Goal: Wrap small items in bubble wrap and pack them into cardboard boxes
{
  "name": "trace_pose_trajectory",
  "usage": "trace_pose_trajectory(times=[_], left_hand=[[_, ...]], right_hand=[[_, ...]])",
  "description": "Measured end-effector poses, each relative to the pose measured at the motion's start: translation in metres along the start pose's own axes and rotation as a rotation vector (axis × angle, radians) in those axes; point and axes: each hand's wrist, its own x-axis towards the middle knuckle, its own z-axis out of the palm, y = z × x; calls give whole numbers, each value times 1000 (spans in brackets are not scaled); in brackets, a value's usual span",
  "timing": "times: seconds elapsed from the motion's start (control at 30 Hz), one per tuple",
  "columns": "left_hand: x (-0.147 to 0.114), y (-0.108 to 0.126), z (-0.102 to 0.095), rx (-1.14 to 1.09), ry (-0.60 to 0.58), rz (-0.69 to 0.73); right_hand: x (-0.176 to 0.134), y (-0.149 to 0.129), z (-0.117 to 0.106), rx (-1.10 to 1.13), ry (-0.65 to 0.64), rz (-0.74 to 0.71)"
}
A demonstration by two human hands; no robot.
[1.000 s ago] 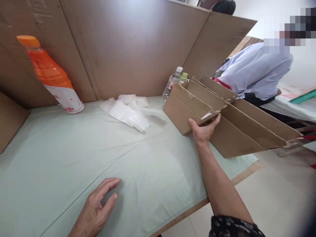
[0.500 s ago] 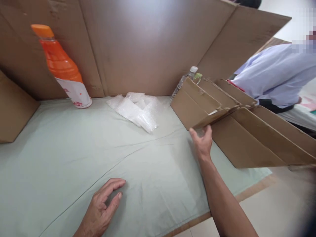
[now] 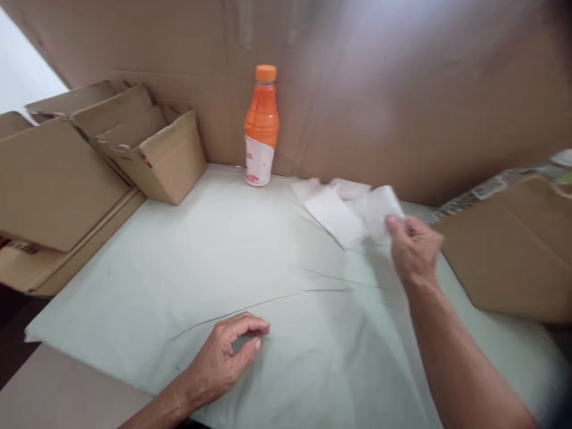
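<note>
My right hand (image 3: 415,244) pinches the corner of a white bubble wrap piece (image 3: 382,205), lifted at the right end of a loose pile. The other bubble wrap pieces (image 3: 333,214) lie on the pale green cloth, close to the cardboard wall. Near the front of the table my left hand (image 3: 232,345) rests on the cloth, fingers curved, with a small gap between thumb and forefinger and nothing in it. An orange-capped bottle (image 3: 261,128) of orange drink stands upright against the back wall, left of the pile.
Open cardboard boxes (image 3: 174,158) stand at the left. Another cardboard box (image 3: 504,250) is at the right, with part of a clear plastic bottle (image 3: 491,186) behind it. A tall cardboard panel (image 3: 179,47) closes off the back. The green cloth (image 3: 147,268) covers the table.
My right hand has left the cardboard box on the right and taken hold of a bubble wrap piece. The view has turned left, bringing the left boxes in. My left hand's fingers have drawn closer together.
</note>
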Motion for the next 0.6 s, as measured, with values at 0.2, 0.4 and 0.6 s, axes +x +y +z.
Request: trace_pose_trajectory(times=[0.2,0.4,0.6], left_hand=[[37,-12,-108,504,462,198],[154,-10,-250,743,895,265],[216,-17,-287,643,851,229]], right_hand=[[60,-85,53,177,-240,5],[-9,-103,73,184,-313,-66],[-94,-70,45,166,-429,-76]])
